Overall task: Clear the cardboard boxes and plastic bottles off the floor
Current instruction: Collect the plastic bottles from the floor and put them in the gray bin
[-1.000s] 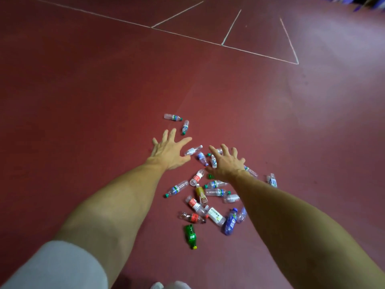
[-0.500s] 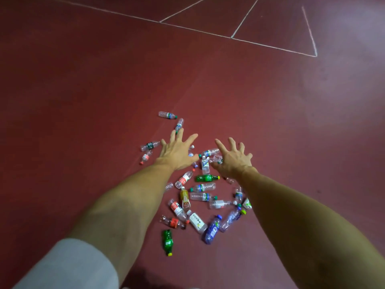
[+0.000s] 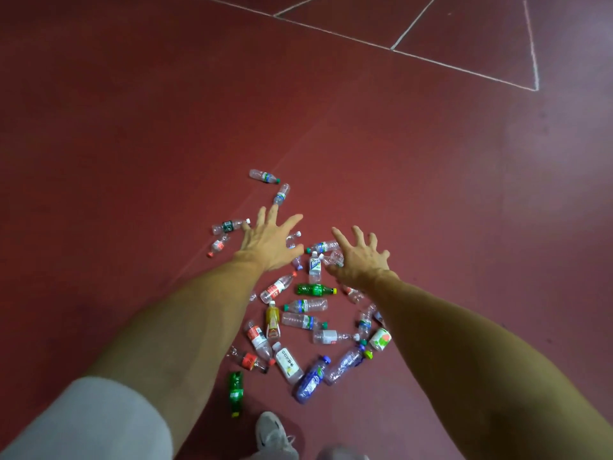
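While left grip and right grip hover spread and empty, a clear bottle lies crosswise between them, cap leftward; right grip looks nearer.

Dark red floor, white painted lines far side; plastic bottles lying scattered; grey shoe near edge.

Floor: dark red, matte surface, fills the frame; paler, worn patch at the right edge. White lines: one long diagonal across the top, with shorter branches meeting it at upper centre and upper right. Shoe: grey-white, bottom centre, toe pointing up-frame.
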